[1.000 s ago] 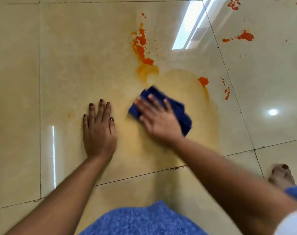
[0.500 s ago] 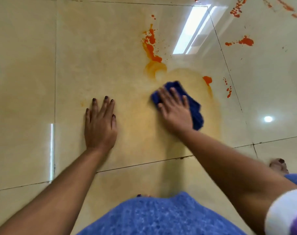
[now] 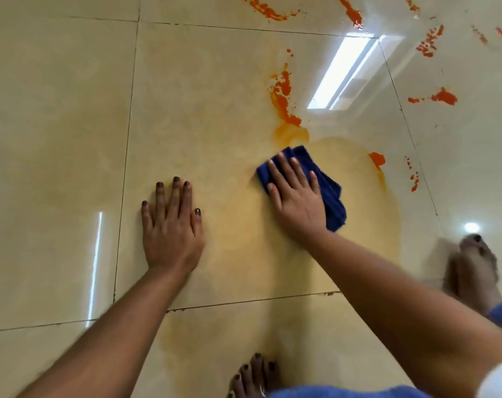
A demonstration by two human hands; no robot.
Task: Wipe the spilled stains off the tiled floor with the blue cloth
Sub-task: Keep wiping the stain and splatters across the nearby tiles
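Since a second ago our right hand [image 3: 297, 196] has slid the cloth [image 3: 328, 186] up and to the right, from the middle of the yellow smear [image 3: 358, 202] toward its upper edge, and our right foot [image 3: 475, 268] has stepped further into view, blurred. Our right palm lies flat on the cloth with fingers straight and spread, pressing it to the floor [image 3: 57, 139], not curled round it. Folded and dark blue, it lies just below the orange streak [image 3: 284, 96], with its top corner near the streak's smeared lower end. Our left hand [image 3: 170, 225] rests flat on the tile, fingers straight and together, holding nothing, well to the left of the cloth. More orange spots [image 3: 443, 96] lie to the right and along the top. Our left toes [image 3: 252, 374] show at the bottom edge.
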